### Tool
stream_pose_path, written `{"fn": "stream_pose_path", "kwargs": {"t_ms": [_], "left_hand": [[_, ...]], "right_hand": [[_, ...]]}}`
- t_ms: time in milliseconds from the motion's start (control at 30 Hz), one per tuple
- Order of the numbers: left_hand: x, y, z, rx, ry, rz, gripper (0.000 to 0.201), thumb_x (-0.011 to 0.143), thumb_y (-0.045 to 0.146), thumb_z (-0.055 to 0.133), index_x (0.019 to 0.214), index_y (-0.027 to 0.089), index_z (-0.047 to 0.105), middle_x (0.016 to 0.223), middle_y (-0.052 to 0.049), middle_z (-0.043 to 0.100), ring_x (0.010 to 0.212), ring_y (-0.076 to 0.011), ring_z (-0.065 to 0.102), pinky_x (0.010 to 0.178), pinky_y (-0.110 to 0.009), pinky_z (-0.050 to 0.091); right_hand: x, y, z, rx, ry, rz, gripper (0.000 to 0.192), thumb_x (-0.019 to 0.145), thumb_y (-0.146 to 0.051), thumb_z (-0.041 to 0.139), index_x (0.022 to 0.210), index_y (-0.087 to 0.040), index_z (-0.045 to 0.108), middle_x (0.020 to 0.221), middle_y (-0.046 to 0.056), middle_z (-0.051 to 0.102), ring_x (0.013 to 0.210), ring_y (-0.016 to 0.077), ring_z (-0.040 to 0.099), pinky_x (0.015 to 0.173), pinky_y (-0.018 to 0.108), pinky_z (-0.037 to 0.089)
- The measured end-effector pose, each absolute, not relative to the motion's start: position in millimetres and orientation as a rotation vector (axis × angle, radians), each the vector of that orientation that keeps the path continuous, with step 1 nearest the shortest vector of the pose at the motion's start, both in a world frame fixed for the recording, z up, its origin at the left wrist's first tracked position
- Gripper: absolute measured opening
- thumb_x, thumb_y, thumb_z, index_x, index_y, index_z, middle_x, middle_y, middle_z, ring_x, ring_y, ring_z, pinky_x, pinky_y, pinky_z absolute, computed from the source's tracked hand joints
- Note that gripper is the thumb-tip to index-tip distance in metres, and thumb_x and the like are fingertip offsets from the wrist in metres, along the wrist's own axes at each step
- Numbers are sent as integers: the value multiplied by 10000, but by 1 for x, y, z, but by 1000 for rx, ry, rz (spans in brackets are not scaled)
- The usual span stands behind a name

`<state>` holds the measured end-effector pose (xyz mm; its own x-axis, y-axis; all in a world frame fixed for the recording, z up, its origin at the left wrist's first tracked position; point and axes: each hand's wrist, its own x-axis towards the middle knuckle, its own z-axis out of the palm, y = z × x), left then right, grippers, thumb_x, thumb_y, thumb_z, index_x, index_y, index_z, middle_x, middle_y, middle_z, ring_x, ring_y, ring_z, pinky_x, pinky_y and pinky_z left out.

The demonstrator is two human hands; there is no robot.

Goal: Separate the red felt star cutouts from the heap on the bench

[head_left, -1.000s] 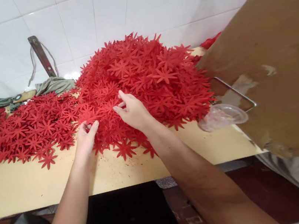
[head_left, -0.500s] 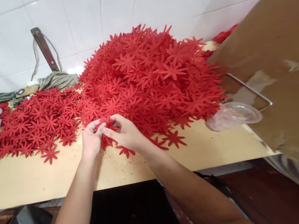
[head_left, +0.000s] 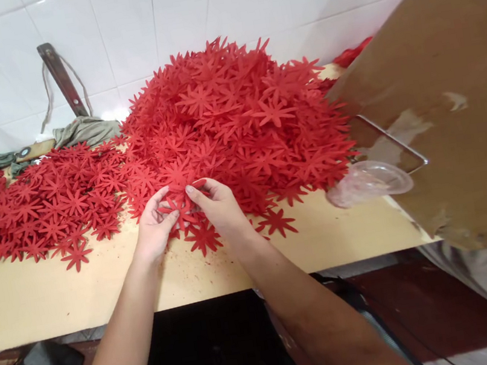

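Change: both hands shifted slightly up toward heap edge.
Left hand [head_left: 154,223]: grip pinched on red flower cutout [head_left: 179,207].
Right hand [head_left: 220,207]: grip pinched on same cutout.
Location: front of red heap [head_left: 234,123], above tabletop [head_left: 36,299].
Handling: likely light, thin, floppy; best pinched at centre, not petals.

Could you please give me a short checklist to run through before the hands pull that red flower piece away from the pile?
1. Left hand pinching the flower piece: ok.
2. Right hand gripping the same piece: ok.
3. Only one layer held: cannot tell.
4. Bare table in front to set it down: ok.
5. Tall heap stable beside the hands: cannot tell.
6. Plastic cup lies apart from the hands: ok.
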<state>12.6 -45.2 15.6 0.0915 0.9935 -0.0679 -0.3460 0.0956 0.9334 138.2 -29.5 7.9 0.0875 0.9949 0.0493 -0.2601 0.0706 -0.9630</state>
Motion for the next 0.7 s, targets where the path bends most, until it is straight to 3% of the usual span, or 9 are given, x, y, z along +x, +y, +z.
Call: {"fn": "stream_pose_path", "kwargs": {"t_ms": [200, 333, 433, 600, 700], "left_hand": [[12, -37, 6, 830, 1079, 1320, 334, 523, 282, 796, 760, 156, 597, 614, 32, 624, 531, -80, 557, 561, -221, 455], [13, -36, 3, 907, 1167, 1346, 314, 564, 361, 778, 648, 156, 555, 545, 48, 574, 497, -61, 500, 534, -199, 420], [12, -35, 1, 992, 1203, 1351, 320, 619, 410, 741, 630, 160, 540, 524, 59, 536, 476, -52, 454, 506, -188, 393], [13, -36, -2, 1026, 1170, 1324, 287, 600, 359, 758, 736, 168, 592, 602, 48, 588, 528, -67, 505, 551, -196, 429], [14, -38, -1, 1020, 1106, 1301, 290, 600, 342, 765, 784, 168, 622, 689, 22, 638, 635, -87, 571, 646, -210, 467]], "right_hand": [[147, -26, 6, -1001, -902, 1234, 383, 597, -472, 709, 771, -212, 489, 672, -37, 580, 586, 96, 576, 578, 265, 524], [149, -25, 1, -1008, -938, 1189, 336, 645, -455, 677, 772, -211, 485, 650, -41, 569, 541, 79, 543, 558, 248, 491], [149, -28, 2, -997, -971, 1133, 325, 660, -476, 656, 752, -220, 478, 634, -46, 543, 540, 79, 525, 563, 249, 484], [144, -40, 11, -913, -1173, 1210, 273, 673, -437, 653, 822, -219, 587, 854, 28, 636, 857, 151, 616, 814, 319, 507], [141, -42, 10, -970, -1231, 1187, 198, 676, -356, 645, 780, -194, 596, 866, 41, 629, 843, 153, 607, 816, 313, 494]]}}
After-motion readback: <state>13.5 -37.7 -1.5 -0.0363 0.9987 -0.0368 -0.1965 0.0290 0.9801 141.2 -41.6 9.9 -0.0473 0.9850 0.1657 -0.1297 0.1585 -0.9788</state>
